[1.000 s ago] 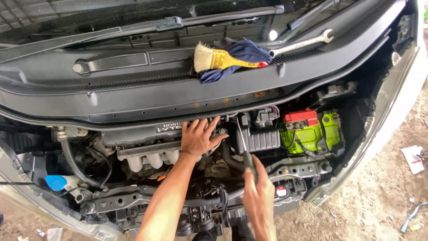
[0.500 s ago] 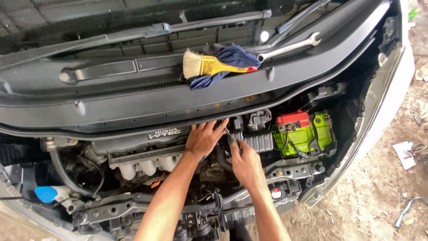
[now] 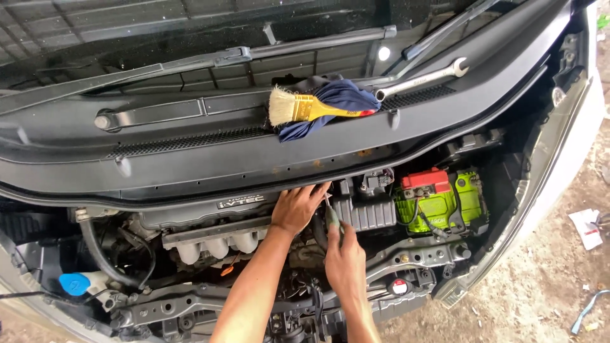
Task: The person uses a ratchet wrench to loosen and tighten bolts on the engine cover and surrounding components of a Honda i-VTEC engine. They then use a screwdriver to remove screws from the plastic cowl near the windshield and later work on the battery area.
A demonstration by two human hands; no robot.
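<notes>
My right hand is closed around a screwdriver, just left of the green battery. My left hand lies flat, holding nothing. Black cowl panel overhangs; paintbrush above.

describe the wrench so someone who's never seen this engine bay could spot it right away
Look at the black plastic cowl panel that runs across below the windscreen, above the engine. Near its right end, just right of the blue cloth and paintbrush, lies the wrench. It is the only bare shiny metal bar there, slanted, with an open jaw at its upper right end.
</notes>
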